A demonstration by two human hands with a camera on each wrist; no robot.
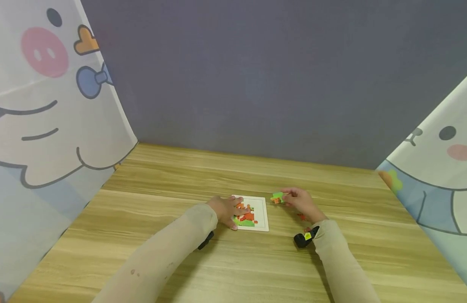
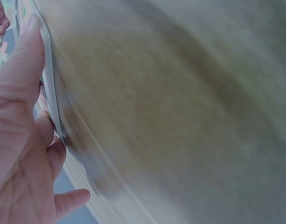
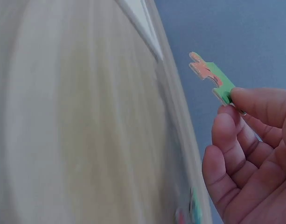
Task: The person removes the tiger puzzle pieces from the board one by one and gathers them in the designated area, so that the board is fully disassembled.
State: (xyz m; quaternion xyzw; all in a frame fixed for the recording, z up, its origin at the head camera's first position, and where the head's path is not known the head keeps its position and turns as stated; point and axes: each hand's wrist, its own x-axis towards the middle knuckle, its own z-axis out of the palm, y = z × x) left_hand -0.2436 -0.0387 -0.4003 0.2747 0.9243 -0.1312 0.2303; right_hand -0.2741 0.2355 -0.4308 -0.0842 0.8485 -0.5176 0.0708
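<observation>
A white-framed jigsaw puzzle (image 1: 261, 215) lies on the table, part of its picture filled with red, orange and green pieces. Across its left side spreads my left hand (image 1: 225, 209), fingers straight and resting on the board. In the left wrist view the thumb (image 2: 28, 51) lies along the frame's edge (image 2: 52, 88). To the right of the board my right hand (image 1: 301, 203) pinches a green and orange puzzle piece (image 3: 212, 77) between thumb and fingertips. The piece is held up off the table, its knobbed end pointing away from the hand.
Loose puzzle pieces (image 1: 301, 216) lie on the wooden table (image 1: 218, 269) beneath the right wrist. A dark grey panel (image 1: 248, 84) stands behind the table. Cartoon-printed panels (image 1: 48, 139) rise at the left and right sides. Black wrist cameras (image 1: 304, 239) sit under both wrists.
</observation>
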